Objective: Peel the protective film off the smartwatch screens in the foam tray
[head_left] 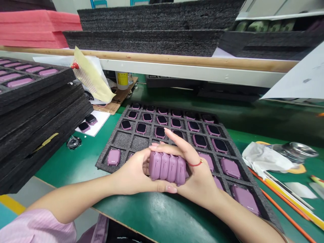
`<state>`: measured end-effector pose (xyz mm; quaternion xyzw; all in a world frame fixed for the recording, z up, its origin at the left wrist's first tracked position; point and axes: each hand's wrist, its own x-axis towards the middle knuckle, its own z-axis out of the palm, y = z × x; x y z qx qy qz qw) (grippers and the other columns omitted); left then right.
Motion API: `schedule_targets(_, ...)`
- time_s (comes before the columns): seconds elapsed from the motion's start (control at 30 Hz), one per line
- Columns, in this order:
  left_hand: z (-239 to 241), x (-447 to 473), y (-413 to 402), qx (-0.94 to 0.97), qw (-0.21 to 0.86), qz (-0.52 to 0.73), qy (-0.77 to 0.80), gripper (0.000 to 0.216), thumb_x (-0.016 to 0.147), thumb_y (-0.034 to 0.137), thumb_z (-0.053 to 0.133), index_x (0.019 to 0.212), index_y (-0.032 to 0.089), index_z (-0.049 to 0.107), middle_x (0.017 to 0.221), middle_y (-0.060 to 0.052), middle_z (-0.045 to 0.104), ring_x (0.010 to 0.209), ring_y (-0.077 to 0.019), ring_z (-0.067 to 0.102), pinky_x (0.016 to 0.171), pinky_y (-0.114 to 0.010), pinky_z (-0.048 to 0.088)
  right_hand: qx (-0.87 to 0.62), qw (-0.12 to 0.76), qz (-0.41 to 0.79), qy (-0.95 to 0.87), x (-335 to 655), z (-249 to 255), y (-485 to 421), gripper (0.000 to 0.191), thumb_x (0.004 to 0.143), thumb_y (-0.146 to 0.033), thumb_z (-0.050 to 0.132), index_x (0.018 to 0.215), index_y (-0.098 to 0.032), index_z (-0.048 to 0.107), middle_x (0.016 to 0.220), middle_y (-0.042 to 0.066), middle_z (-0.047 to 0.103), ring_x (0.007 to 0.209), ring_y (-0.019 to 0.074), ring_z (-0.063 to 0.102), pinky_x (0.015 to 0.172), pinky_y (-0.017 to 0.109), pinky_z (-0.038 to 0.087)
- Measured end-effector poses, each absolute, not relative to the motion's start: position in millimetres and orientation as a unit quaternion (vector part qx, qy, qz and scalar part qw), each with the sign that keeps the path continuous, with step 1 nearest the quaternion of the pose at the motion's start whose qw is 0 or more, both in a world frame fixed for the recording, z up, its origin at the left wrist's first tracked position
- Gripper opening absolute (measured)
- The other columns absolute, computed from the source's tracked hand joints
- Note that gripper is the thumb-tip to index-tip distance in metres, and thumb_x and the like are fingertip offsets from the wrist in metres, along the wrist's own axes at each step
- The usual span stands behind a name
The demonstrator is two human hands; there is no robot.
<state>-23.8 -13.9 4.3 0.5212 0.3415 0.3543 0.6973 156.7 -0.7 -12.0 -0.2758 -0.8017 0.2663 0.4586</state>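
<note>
Side by side in a row, several purple smartwatch cases (167, 168) stand on edge between my two hands, close above the near edge of the foam tray. My left hand (134, 172) curls round the left end, its thumb running along beneath them. My right hand (198, 175) closes on the right end, with one finger stretched out past the row. The dark grey foam tray (140, 143) carries watches with black screens up in its far rows. Nearer pockets hold purple cases with their backs up, such as the watch case (113, 157) at the left. My hands hide some pockets.
A tall stack of black foam trays (45, 111) stands on the left. Two watches lie on white paper (98, 123) beside it. Right of the tray are orange sticks (286, 209), a white cloth (268, 157) and a metal-topped jar (298, 150). A shelf edge (177, 60) crosses behind.
</note>
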Motion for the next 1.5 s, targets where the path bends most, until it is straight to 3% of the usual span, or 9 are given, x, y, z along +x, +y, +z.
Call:
schedule_targets(0.2, -2, -26, -12, 0.484, 0.736, 0.363, 0.305, 0.049, 0.082, 0.046, 0.078, 0.117, 0.017, 0.061, 0.115, -0.009, 0.069, 0.110, -0.0250, 0.065, 0.096, -0.036, 0.050, -0.276, 0.447, 0.254, -0.812, 157, -12, -1, 0.090, 0.080, -0.015, 0.076, 0.156, -0.030, 0.029, 0.142, 0.008, 0.062, 0.121, 0.0252, 0.068, 0.108, 0.043, 0.056)
schedule_targets(0.43, -2, -21, -9, 0.410, 0.774, 0.374, 0.305, 0.061, 0.086, 0.071, 0.059, 0.114, 0.016, 0.065, 0.097, -0.008, 0.070, 0.089, -0.0228, 0.067, 0.078, -0.032, 0.052, -0.266, 0.432, 0.242, -0.827, 155, -13, -1, 0.096, 0.079, -0.010, 0.070, 0.159, -0.031, 0.021, 0.131, 0.005, 0.069, 0.122, 0.0238, 0.067, 0.107, 0.041, 0.055)
schedule_targets(0.63, 0, -20, -8, 0.541, 0.683, 0.370, 0.323, 0.038, 0.072, 0.033, 0.087, 0.101, 0.016, 0.070, 0.102, -0.005, 0.069, 0.100, -0.0216, 0.064, 0.096, -0.034, 0.049, -0.254, 0.414, 0.251, -0.837, 154, -17, -1, 0.091, 0.087, -0.023, 0.073, 0.160, -0.030, 0.019, 0.130, 0.007, 0.070, 0.122, 0.0256, 0.067, 0.107, 0.045, 0.055)
schedule_targets(0.83, 1, -24, -12, 0.590, 0.571, 0.398, 0.410, 0.051, 0.066, 0.033, 0.091, 0.109, 0.019, 0.070, 0.111, -0.007, 0.072, 0.108, -0.0270, 0.065, 0.100, -0.038, 0.048, -0.246, 0.380, 0.194, -0.870, 157, -7, -6, 0.097, 0.086, -0.038, 0.074, 0.161, -0.029, 0.013, 0.148, 0.014, 0.054, 0.140, 0.0313, 0.050, 0.116, 0.055, 0.043)
schedule_targets(0.9, 3, -26, -14, 0.621, 0.520, 0.420, 0.410, 0.049, 0.067, 0.035, 0.090, 0.110, 0.021, 0.070, 0.113, -0.006, 0.073, 0.108, -0.0263, 0.066, 0.102, -0.037, 0.048, -0.260, 0.404, 0.246, -0.842, 159, -4, -7, 0.096, 0.084, -0.055, 0.072, 0.160, -0.030, 0.018, 0.152, 0.014, 0.049, 0.140, 0.0320, 0.049, 0.118, 0.054, 0.041)
schedule_targets(1.03, 4, -30, -17, 0.676, 0.459, 0.432, 0.381, 0.040, 0.074, 0.033, 0.086, 0.110, 0.024, 0.071, 0.115, -0.005, 0.073, 0.111, -0.0230, 0.067, 0.105, -0.034, 0.045, -0.322, 0.472, 0.403, -0.715, 162, -7, 0, 0.064, 0.096, -0.064, 0.043, 0.151, -0.032, 0.038, 0.142, 0.010, 0.059, 0.132, 0.0256, 0.058, 0.113, 0.046, 0.047)
schedule_targets(1.13, 1, -30, -18, 0.694, 0.434, 0.435, 0.375, 0.039, 0.076, 0.035, 0.085, 0.111, 0.023, 0.071, 0.113, -0.005, 0.073, 0.111, -0.0229, 0.067, 0.104, -0.034, 0.046, -0.344, 0.431, 0.543, -0.633, 161, -13, 5, 0.070, 0.093, -0.073, 0.039, 0.147, -0.029, 0.042, 0.138, 0.012, 0.063, 0.119, 0.0265, 0.067, 0.099, 0.045, 0.058)
schedule_targets(1.3, -2, -28, -17, 0.721, 0.436, 0.429, 0.326, 0.034, 0.084, 0.036, 0.078, 0.114, 0.024, 0.070, 0.114, -0.006, 0.073, 0.111, -0.0220, 0.066, 0.103, -0.034, 0.048, -0.324, 0.333, 0.639, -0.613, 156, -8, -1, 0.089, 0.080, -0.072, 0.065, 0.148, -0.023, 0.038, 0.131, 0.014, 0.068, 0.118, 0.0291, 0.069, 0.097, 0.044, 0.060)
schedule_targets(1.5, -11, -29, -14, 0.754, 0.424, 0.419, 0.274, 0.033, 0.092, 0.036, 0.068, 0.123, 0.029, 0.070, 0.132, -0.011, 0.054, 0.135, -0.0280, 0.047, 0.116, -0.041, 0.039, -0.389, 0.380, 0.514, -0.664, 149, -2, -11, 0.101, 0.064, -0.029, 0.090, 0.150, -0.025, 0.038, 0.146, 0.012, 0.058, 0.130, 0.0287, 0.061, 0.107, 0.043, 0.054)
